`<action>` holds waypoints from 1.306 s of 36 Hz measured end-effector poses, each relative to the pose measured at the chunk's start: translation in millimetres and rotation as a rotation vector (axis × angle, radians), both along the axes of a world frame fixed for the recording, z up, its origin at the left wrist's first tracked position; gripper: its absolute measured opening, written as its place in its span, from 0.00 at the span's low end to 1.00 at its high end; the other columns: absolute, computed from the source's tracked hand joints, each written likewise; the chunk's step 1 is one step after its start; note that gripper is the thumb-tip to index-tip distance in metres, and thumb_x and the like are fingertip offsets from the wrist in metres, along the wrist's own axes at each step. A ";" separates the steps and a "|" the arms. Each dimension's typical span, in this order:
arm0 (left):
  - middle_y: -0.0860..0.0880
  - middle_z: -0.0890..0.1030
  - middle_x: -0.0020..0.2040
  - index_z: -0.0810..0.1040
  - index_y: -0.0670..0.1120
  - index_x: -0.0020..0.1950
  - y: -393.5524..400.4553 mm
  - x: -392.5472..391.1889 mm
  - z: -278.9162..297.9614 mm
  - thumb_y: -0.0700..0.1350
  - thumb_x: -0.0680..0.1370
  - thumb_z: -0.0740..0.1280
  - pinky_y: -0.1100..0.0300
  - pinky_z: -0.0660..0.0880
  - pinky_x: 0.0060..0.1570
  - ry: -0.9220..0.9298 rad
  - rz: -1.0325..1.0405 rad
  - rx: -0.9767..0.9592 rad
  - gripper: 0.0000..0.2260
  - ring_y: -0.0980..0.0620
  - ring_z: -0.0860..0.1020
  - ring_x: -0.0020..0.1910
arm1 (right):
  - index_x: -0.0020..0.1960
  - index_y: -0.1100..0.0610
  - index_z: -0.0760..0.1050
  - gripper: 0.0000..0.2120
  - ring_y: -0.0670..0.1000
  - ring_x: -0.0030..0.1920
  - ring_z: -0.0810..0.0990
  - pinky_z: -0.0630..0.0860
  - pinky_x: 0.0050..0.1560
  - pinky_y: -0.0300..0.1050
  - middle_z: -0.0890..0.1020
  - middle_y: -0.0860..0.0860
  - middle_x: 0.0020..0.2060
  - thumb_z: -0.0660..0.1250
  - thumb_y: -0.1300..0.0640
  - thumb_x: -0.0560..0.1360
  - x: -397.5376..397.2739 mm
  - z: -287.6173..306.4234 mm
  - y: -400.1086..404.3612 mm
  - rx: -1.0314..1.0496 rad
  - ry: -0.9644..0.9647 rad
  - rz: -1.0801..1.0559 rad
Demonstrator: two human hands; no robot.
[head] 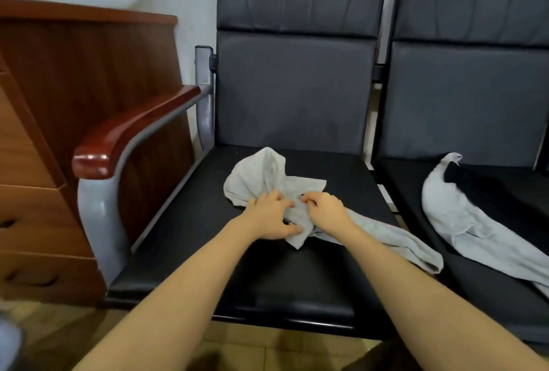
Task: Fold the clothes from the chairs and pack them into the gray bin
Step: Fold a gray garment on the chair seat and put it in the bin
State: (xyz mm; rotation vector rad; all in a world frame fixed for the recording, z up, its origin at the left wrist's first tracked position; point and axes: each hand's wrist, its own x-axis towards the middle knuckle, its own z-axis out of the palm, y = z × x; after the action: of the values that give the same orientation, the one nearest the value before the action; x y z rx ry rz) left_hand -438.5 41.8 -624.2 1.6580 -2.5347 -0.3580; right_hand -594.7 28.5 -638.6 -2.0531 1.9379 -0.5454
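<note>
A crumpled light grey garment [261,177] lies on the black seat of the left chair [184,257], one end trailing off toward the right. My left hand [271,214] grips a bunch of its cloth near the middle, thumb underneath. Right beside it, my right hand [325,210] pinches the same garment with curled fingers. A second light grey garment [454,216] lies stretched along the seat of the right chair [505,296], with a black piece of clothing [463,176] beside its upper end. The gray bin is not clearly in view.
A wood-topped armrest [133,133] on a grey metal frame bounds the left chair. A wooden cabinet with drawers [44,162] stands further left. A blurred grey object [9,344] shows at the bottom left corner. Tiled floor lies below the seats.
</note>
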 end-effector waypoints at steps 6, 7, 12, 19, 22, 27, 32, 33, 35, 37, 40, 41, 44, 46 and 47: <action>0.52 0.65 0.69 0.63 0.57 0.74 -13.3 9.1 -9.7 0.53 0.80 0.55 0.50 0.62 0.66 -0.035 0.011 -0.066 0.21 0.50 0.67 0.66 | 0.68 0.47 0.70 0.18 0.50 0.59 0.75 0.59 0.61 0.46 0.80 0.48 0.59 0.50 0.55 0.82 4.7 2.9 4.3 0.030 0.056 0.049; 0.53 0.65 0.70 0.63 0.57 0.73 -16.4 12.6 -11.0 0.51 0.81 0.54 0.50 0.62 0.66 -0.041 0.022 -0.077 0.20 0.50 0.67 0.67 | 0.68 0.50 0.70 0.18 0.51 0.59 0.75 0.59 0.61 0.46 0.80 0.49 0.59 0.50 0.55 0.82 6.0 2.7 4.6 0.022 0.032 0.068; 0.53 0.69 0.66 0.68 0.56 0.70 -29.7 32.6 -17.1 0.49 0.82 0.53 0.53 0.62 0.60 -0.081 0.132 -0.185 0.17 0.50 0.71 0.63 | 0.70 0.54 0.66 0.21 0.54 0.67 0.70 0.63 0.69 0.52 0.71 0.50 0.68 0.58 0.59 0.77 13.4 3.5 3.6 0.022 -0.218 0.163; 0.46 0.71 0.58 0.72 0.46 0.66 -32.9 47.1 -14.0 0.42 0.78 0.60 0.56 0.69 0.53 0.070 0.233 -0.342 0.16 0.45 0.73 0.54 | 0.61 0.54 0.67 0.17 0.52 0.59 0.72 0.62 0.58 0.46 0.72 0.48 0.57 0.64 0.50 0.75 10.8 2.2 -4.6 -0.059 0.039 0.163; 0.47 0.73 0.54 0.73 0.45 0.60 -25.7 43.2 -16.7 0.46 0.75 0.63 0.56 0.68 0.50 0.161 0.182 -0.386 0.14 0.45 0.74 0.53 | 0.60 0.52 0.68 0.19 0.51 0.57 0.71 0.60 0.56 0.47 0.72 0.47 0.54 0.65 0.44 0.74 18.4 0.4 -9.5 -0.109 0.090 0.144; 0.47 0.71 0.56 0.70 0.46 0.60 -25.0 42.9 -23.7 0.54 0.75 0.65 0.53 0.70 0.51 0.064 0.155 -0.322 0.19 0.45 0.72 0.55 | 0.60 0.48 0.71 0.17 0.51 0.56 0.69 0.59 0.55 0.48 0.69 0.47 0.51 0.63 0.42 0.75 32.0 -1.5 -13.4 -0.113 0.183 0.155; 0.45 0.75 0.53 0.74 0.42 0.55 -32.2 43.7 -9.6 0.41 0.79 0.60 0.51 0.73 0.46 0.089 0.196 -0.270 0.07 0.43 0.76 0.51 | 0.50 0.51 0.70 0.05 0.51 0.51 0.70 0.59 0.52 0.46 0.67 0.46 0.45 0.61 0.50 0.77 30.4 -2.0 -12.8 -0.196 0.218 0.181; 0.44 0.76 0.51 0.75 0.41 0.51 -34.6 44.8 -5.5 0.38 0.78 0.58 0.52 0.73 0.45 0.138 0.234 -0.262 0.07 0.43 0.76 0.50 | 0.49 0.51 0.69 0.04 0.51 0.50 0.70 0.60 0.53 0.45 0.68 0.46 0.45 0.60 0.52 0.77 29.7 -2.1 -12.4 -0.224 0.228 0.189; 0.43 0.78 0.47 0.75 0.42 0.48 -41.8 46.6 2.3 0.34 0.77 0.57 0.51 0.73 0.43 0.310 0.297 -0.231 0.08 0.43 0.77 0.47 | 0.47 0.53 0.66 0.03 0.50 0.45 0.70 0.63 0.54 0.46 0.69 0.46 0.42 0.59 0.55 0.79 28.6 -0.9 -10.7 -0.264 0.163 0.188; 0.45 0.75 0.43 0.76 0.47 0.48 -45.9 47.7 12.2 0.34 0.76 0.58 0.52 0.73 0.43 0.562 0.334 -0.244 0.11 0.45 0.75 0.45 | 0.45 0.55 0.63 0.06 0.52 0.39 0.70 0.66 0.45 0.47 0.70 0.47 0.37 0.57 0.57 0.80 27.6 4.8 -8.2 -0.250 -0.017 0.154; 0.47 0.72 0.45 0.72 0.49 0.54 -45.0 48.3 28.6 0.30 0.75 0.57 0.61 0.66 0.39 0.590 0.336 -0.428 0.16 0.49 0.69 0.45 | 0.46 0.56 0.60 0.07 0.52 0.34 0.68 0.67 0.36 0.49 0.72 0.53 0.35 0.54 0.57 0.81 25.7 13.5 -4.8 -0.263 -0.184 0.118; 0.48 0.72 0.46 0.72 0.46 0.54 -44.3 49.6 32.0 0.28 0.74 0.56 0.63 0.66 0.38 0.584 0.330 -0.467 0.16 0.50 0.69 0.45 | 0.47 0.57 0.61 0.06 0.53 0.34 0.68 0.67 0.37 0.49 0.73 0.54 0.36 0.53 0.57 0.82 25.3 15.8 -3.5 -0.290 -0.210 0.117; 0.49 0.71 0.48 0.78 0.45 0.46 -43.7 51.9 40.6 0.27 0.73 0.54 0.61 0.68 0.43 0.587 0.348 -0.469 0.18 0.50 0.71 0.47 | 0.56 0.55 0.67 0.08 0.52 0.40 0.71 0.68 0.47 0.50 0.74 0.50 0.44 0.51 0.58 0.82 25.3 24.7 -0.9 -0.326 -0.230 0.150; 0.46 0.72 0.55 0.81 0.42 0.49 -44.6 53.0 42.9 0.28 0.76 0.54 0.65 0.66 0.48 0.531 0.370 -0.433 0.17 0.49 0.72 0.52 | 0.65 0.49 0.66 0.13 0.50 0.43 0.72 0.67 0.55 0.49 0.71 0.46 0.50 0.53 0.53 0.82 24.4 27.4 -0.4 -0.308 -0.135 0.196; 0.44 0.73 0.58 0.81 0.41 0.52 -43.8 53.0 44.1 0.29 0.77 0.55 0.65 0.65 0.50 0.499 0.364 -0.410 0.16 0.47 0.72 0.55 | 0.68 0.46 0.64 0.16 0.49 0.45 0.72 0.66 0.57 0.48 0.70 0.46 0.52 0.55 0.48 0.81 23.6 27.2 -0.3 -0.289 -0.074 0.217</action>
State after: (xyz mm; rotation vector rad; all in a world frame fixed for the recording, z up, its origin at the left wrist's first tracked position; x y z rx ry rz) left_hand -385.5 -1.9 -580.1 1.5766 -1.7653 -0.1728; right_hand -571.1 28.2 -611.4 -2.3417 1.6461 -0.8785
